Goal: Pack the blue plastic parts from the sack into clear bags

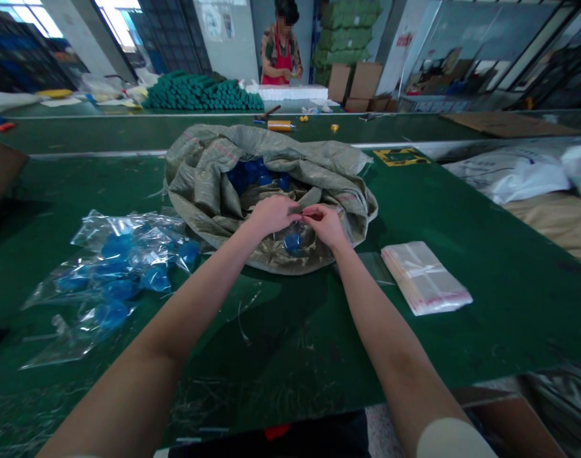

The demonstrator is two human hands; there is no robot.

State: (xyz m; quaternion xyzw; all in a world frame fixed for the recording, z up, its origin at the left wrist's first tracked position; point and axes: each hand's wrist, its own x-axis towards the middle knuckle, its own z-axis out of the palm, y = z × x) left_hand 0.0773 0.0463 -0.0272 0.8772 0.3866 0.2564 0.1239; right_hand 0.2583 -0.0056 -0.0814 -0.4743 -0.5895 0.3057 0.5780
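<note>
My left hand (275,213) and my right hand (322,222) meet over the front of a grey-green woven sack (199,172). Fingers of both are pinched at the top edge of a clear plastic bag (305,234). A blue round piece (293,242) sits low inside that bag. Deeper in the open sack lie several loose darker-blue round pieces (259,172). To the left, several clear bags with blue pieces (121,286) are heaped on the green table (271,356). A stack of flat clear bags (426,277) rests beyond my right forearm.
Across the table, a co-worker in a red apron (283,60) stands behind a pile of green rolls (199,92). A yellow cylinder (280,126) lies behind the sack. White sacks (514,172) are at the right, and a cardboard box (1,168) is at the left edge.
</note>
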